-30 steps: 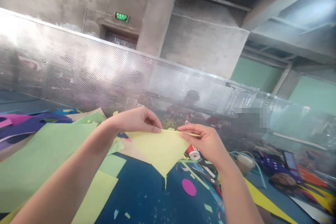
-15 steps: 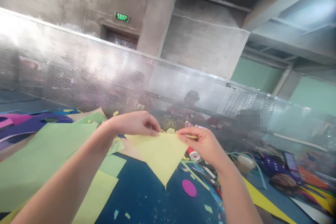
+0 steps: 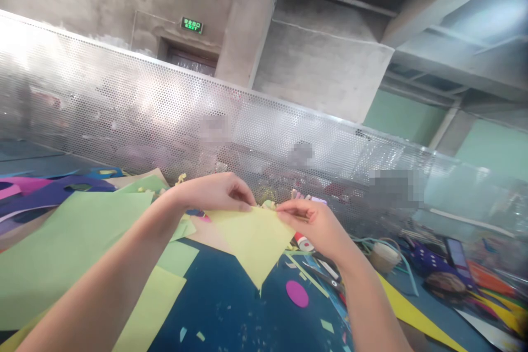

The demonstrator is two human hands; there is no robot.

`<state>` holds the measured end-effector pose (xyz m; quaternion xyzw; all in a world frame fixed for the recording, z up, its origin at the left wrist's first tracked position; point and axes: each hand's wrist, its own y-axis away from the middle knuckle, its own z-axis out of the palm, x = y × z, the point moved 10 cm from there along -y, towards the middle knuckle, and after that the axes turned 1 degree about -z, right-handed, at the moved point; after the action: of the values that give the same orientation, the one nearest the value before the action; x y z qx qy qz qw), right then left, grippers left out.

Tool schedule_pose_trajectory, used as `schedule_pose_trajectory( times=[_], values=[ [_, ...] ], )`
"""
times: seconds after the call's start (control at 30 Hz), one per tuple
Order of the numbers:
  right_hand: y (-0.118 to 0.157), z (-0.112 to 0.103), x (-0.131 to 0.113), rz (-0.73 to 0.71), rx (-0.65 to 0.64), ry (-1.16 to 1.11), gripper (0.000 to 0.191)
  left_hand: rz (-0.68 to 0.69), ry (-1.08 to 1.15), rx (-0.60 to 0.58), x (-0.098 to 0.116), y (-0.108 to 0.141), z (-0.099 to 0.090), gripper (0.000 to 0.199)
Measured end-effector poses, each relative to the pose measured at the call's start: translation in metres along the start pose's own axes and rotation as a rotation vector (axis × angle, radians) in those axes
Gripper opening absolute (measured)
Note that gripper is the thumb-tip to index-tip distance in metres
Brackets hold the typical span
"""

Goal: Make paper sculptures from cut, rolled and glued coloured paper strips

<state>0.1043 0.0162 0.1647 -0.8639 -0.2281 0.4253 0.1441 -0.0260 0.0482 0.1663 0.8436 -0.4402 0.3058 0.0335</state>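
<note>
A pale yellow sheet (image 3: 256,239), paper or felt, hangs between my hands with one corner pointing down toward the blue table (image 3: 231,308). My left hand (image 3: 225,192) pinches its upper edge between thumb and fingers. On the right part of the same edge, my right hand (image 3: 307,217) closes thumb and forefinger. The two pinches are a short way apart. Behind the upper edge lie small crumpled yellow-green scraps (image 3: 269,205), partly hidden.
Green sheets (image 3: 74,253) cover the left side. Right of centre are scissors (image 3: 330,283), a purple disc (image 3: 297,293) and a red-and-white roll (image 3: 304,243). A phone (image 3: 458,256) and a yellow sheet (image 3: 412,316) lie farther right. A perforated metal screen (image 3: 165,115) stands behind.
The sheet's left corner has drawn inward, uncovering a pink scrap behind it. Its lower tip has risen slightly. My right hand has shifted a little to the left.
</note>
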Motion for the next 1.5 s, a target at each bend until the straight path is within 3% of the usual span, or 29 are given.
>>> schedule_pose_trajectory(
  times=[0.17, 0.33, 0.5, 0.7, 0.9, 1.1, 1.5],
  values=[
    [0.000, -0.006, -0.009, -0.046, 0.055, 0.085, 0.012, -0.053, 0.002, 0.013, -0.004, 0.001, -0.001, 0.032],
    [-0.001, -0.007, -0.008, -0.063, 0.074, 0.099, 0.012, -0.020, -0.025, 0.058, 0.001, 0.000, -0.005, 0.026],
    [-0.003, 0.002, 0.000, -0.014, -0.013, 0.063, 0.019, 0.032, -0.054, 0.114, 0.007, 0.000, -0.011, 0.022],
    [-0.002, 0.007, -0.005, -0.068, -0.073, 0.178, 0.026, 0.044, -0.065, 0.135, 0.008, 0.001, -0.012, 0.023],
    [-0.001, 0.000, -0.010, -0.094, -0.011, 0.235, 0.020, -0.047, 0.042, 0.003, -0.010, 0.000, 0.001, 0.028],
    [-0.002, 0.005, -0.006, -0.101, -0.077, 0.250, 0.020, -0.028, 0.023, -0.099, -0.015, -0.002, 0.012, 0.028],
    [0.000, 0.026, 0.012, 0.062, -0.236, 0.209, 0.028, 0.001, 0.019, -0.132, -0.016, -0.007, 0.018, 0.021]
  ],
)
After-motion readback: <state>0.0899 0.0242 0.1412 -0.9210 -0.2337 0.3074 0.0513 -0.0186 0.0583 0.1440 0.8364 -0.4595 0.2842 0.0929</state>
